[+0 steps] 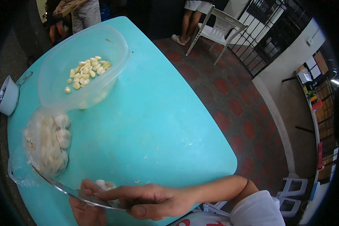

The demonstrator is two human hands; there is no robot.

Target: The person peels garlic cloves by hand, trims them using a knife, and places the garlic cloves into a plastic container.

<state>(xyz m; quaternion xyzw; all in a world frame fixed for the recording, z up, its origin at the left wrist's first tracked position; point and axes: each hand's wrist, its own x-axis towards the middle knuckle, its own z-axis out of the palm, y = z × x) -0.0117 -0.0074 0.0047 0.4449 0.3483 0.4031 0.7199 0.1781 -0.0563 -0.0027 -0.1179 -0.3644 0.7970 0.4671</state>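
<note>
My right hand grips a knife, its blade pointing left across the near part of the table. Just under that blade my left hand is curled. A sliver of something pale shows at its fingers, but the blade hides most of it. Behind my hands a partial garlic bulb lies on the turquoise table. To the left, near the knife's tip, sits a clear plastic bag of garlic bulbs. Beyond it a translucent plastic bowl contains several peeled garlic cloves.
At the left table edge stand a white bowl with metal utensils and a pair of eyeglasses. Bits of garlic skin dot the tabletop. A white plastic chair and people's legs are beyond the table. White stools are at lower right.
</note>
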